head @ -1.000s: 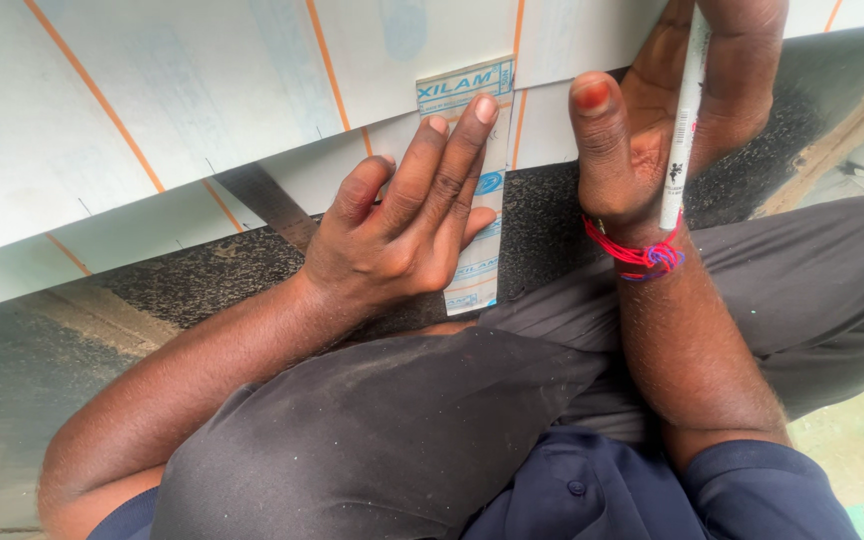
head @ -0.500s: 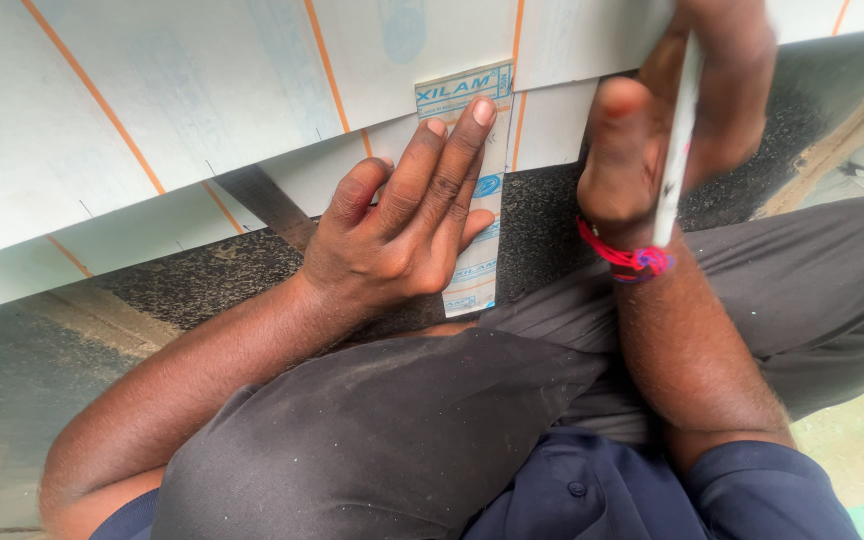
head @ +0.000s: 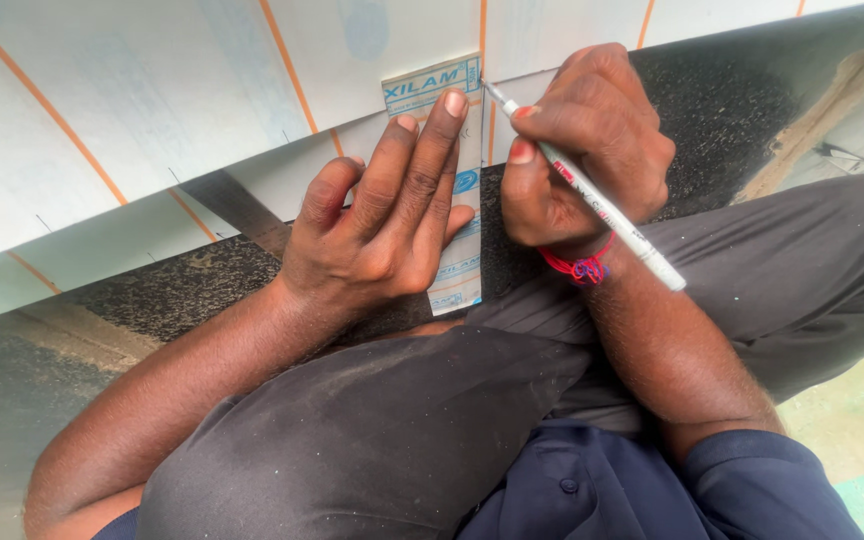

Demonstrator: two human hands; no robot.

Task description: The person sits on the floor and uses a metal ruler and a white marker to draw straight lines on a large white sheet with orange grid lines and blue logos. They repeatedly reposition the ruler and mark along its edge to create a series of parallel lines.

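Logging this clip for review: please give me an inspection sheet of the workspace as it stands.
Surface: white board with orange lines, over dark gritty ground.
Job's things: small printed strip laid flat across the board's edge; white pen, tip at the strip's top corner.
Clutter: dark flat bar under the board.
Grips: left hand pressed flat on the strip; right hand closed on the pen.
Cables: thin dark wire, far right.
Surroundings: person's dark trousers, concrete floor.

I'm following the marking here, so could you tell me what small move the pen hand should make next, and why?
Probably draw the pen down along the right edge of the narrow strip. The right hand has its tip at the strip's top right corner, and the left hand presses the strip flat on the white sheet.
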